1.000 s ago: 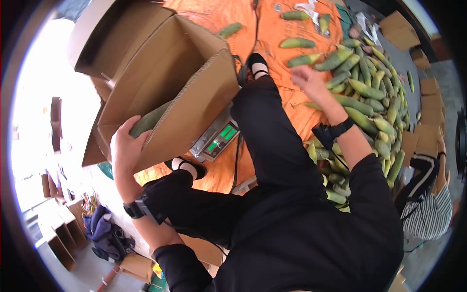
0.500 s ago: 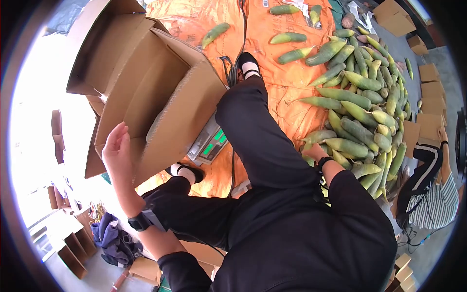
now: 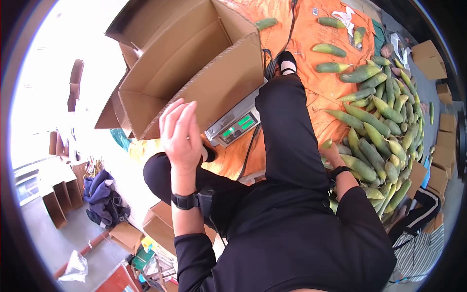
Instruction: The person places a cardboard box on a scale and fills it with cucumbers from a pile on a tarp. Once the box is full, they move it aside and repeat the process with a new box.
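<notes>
My left hand (image 3: 182, 134) is raised in front of the near side of an open cardboard box (image 3: 219, 80), fingers stretched out and nothing in them. The box stands on a scale (image 3: 236, 127) with a lit green display, and its flaps are spread. Down at the near edge of a pile of green radishes (image 3: 374, 151), my right hand (image 3: 332, 155) has its fingers curled round a green radish (image 3: 326, 144). Only the end of that radish shows past the hand.
An orange sheet (image 3: 296, 53) covers the floor, with several loose radishes on it. A black cable (image 3: 291, 34) runs across the sheet by my foot. At the right, a person in a striped top (image 3: 413, 253) is beside more cardboard boxes (image 3: 443, 158).
The view has turned, so the box and pile appear farther right. My left hand has moved rightward along the box's near side. My right hand stays at the pile's near edge.
</notes>
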### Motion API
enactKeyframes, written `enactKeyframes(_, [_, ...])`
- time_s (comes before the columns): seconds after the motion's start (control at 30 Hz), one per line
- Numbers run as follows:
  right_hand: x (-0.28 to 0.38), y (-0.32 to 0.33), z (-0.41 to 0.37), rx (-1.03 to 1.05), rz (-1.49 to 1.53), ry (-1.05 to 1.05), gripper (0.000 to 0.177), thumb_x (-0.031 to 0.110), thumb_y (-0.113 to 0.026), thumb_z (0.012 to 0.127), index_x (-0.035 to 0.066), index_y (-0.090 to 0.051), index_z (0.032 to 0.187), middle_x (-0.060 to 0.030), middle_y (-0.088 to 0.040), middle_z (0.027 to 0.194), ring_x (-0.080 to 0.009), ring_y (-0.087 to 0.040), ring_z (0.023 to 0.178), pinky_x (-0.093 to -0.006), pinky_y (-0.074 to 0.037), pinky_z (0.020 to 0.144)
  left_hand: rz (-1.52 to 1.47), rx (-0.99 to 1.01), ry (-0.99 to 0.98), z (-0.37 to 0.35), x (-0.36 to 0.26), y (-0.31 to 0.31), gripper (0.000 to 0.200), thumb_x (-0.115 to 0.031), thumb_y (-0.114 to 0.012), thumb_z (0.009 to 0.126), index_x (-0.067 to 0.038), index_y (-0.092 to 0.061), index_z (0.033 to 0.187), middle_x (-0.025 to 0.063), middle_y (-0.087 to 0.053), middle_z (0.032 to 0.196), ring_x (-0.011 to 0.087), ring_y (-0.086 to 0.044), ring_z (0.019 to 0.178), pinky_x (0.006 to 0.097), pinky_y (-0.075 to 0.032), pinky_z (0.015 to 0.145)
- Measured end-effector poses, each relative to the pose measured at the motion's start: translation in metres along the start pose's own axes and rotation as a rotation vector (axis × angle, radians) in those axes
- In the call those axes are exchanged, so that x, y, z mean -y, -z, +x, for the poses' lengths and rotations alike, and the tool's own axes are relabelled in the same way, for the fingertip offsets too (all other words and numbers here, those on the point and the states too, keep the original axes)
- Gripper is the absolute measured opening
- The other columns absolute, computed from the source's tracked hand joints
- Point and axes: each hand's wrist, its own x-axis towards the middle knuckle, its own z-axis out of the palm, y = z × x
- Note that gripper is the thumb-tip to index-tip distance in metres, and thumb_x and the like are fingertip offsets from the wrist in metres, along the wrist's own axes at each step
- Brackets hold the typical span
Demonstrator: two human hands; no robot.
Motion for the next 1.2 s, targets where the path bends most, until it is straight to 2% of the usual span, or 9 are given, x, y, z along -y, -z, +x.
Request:
enactKeyframes(0.13, [0.002,0.024,0.041,-0.43,-0.15,0.696,0.063,0.014,-0.082,0.062,-0.003,-0.051,0.113,-0.0156,-0.058,0.101,-0.0247,-0.058,0.087,-0.0342,-0.049,0.076,-0.049,0.021,-0.02,-0.005,0.002,-0.009,0.021,0.006,-0.061,0.078,0.0,-0.066,0.098,0.0131,-0.064,0.094,0.0301,-0.061,0.097,0.0369,-0.049,0.085])
enactKeyframes(0.2, [0.047,0.05,0.012,-0.456,0.023,0.731,0.057,0.011,-0.081,0.064,-0.001,-0.051,0.111,-0.0132,-0.057,0.104,-0.0225,-0.055,0.094,-0.0347,-0.045,0.086,-0.097,0.019,-0.047,-0.005,0.004,-0.013,0.021,0.005,-0.062,0.078,-0.001,-0.066,0.097,0.0112,-0.063,0.091,0.0295,-0.061,0.094,0.0366,-0.05,0.082])
enactKeyframes(0.37, [0.186,0.116,-0.087,-0.609,0.517,1.061,0.046,0.004,-0.075,0.076,0.0,-0.05,0.113,-0.0066,-0.057,0.102,-0.0147,-0.055,0.093,-0.0284,-0.046,0.084,-0.112,0.0,-0.022,-0.004,0.006,-0.012,0.024,0.004,-0.063,0.076,-0.002,-0.066,0.099,0.0111,-0.063,0.092,0.0301,-0.061,0.095,0.0368,-0.05,0.082])
enactKeyframes(0.5, [0.262,0.124,-0.169,-0.469,0.762,1.218,0.033,0.009,-0.068,0.084,-0.001,-0.056,0.114,-0.0067,-0.06,0.105,-0.0154,-0.057,0.095,-0.0306,-0.046,0.086,-0.152,0.018,0.024,-0.001,0.005,-0.005,0.034,0.001,-0.067,0.073,-0.002,-0.064,0.107,0.0128,-0.061,0.101,0.0311,-0.058,0.1,0.0384,-0.048,0.086])
enactKeyframes(0.57, [0.286,0.113,-0.197,-0.116,0.945,1.372,0.035,0.01,-0.063,0.087,-0.002,-0.053,0.118,-0.0083,-0.059,0.109,-0.0177,-0.058,0.097,-0.0314,-0.046,0.088,-0.169,0.029,0.054,0.004,0.001,0.002,0.04,-0.001,-0.07,0.071,-0.003,-0.062,0.111,0.0135,-0.06,0.106,0.0314,-0.057,0.103,0.0389,-0.047,0.088])
enactKeyframes(0.83, [0.306,-0.021,-0.261,0.591,0.804,1.206,0.048,0.005,-0.076,0.073,0.004,-0.051,0.114,-0.0037,-0.059,0.101,-0.0117,-0.057,0.093,-0.0272,-0.048,0.082,-0.435,0.161,0.193,0.023,-0.023,0.033,0.082,-0.013,-0.082,0.06,-0.006,-0.046,0.133,0.0145,-0.055,0.12,0.031,-0.058,0.106,0.0387,-0.049,0.088])
enactKeyframes(0.9, [0.303,-0.043,-0.267,0.681,0.74,1.167,0.051,0.008,-0.078,0.073,0.004,-0.049,0.115,-0.0033,-0.058,0.1,-0.0104,-0.056,0.092,-0.0264,-0.048,0.081,-0.377,0.444,0.303,0.018,-0.025,0.04,0.083,-0.011,-0.083,0.059,-0.006,-0.046,0.134,0.0136,-0.058,0.115,0.0292,-0.061,0.1,0.037,-0.05,0.086])
enactKeyframes(1.1, [0.304,-0.051,-0.257,0.74,0.625,1.193,0.042,0.011,-0.072,0.081,0.004,-0.05,0.117,-0.0018,-0.056,0.101,-0.0098,-0.055,0.094,-0.0241,-0.046,0.082,-0.448,0.309,0.417,0.0,-0.014,0.051,0.076,-0.006,-0.081,0.058,-0.005,-0.053,0.129,0.0126,-0.061,0.106,0.025,-0.061,0.098,0.0339,-0.048,0.086])
enactKeyframes(1.2, [0.307,-0.022,-0.242,0.454,0.664,1.284,0.03,0.009,-0.063,0.089,0.004,-0.054,0.118,-0.0004,-0.056,0.099,-0.0083,-0.054,0.09,-0.0228,-0.047,0.08,-0.382,0.213,0.422,0.01,-0.003,0.061,0.073,-0.002,-0.079,0.059,-0.002,-0.053,0.128,0.0137,-0.059,0.121,0.0236,-0.059,0.108,0.0333,-0.046,0.093])
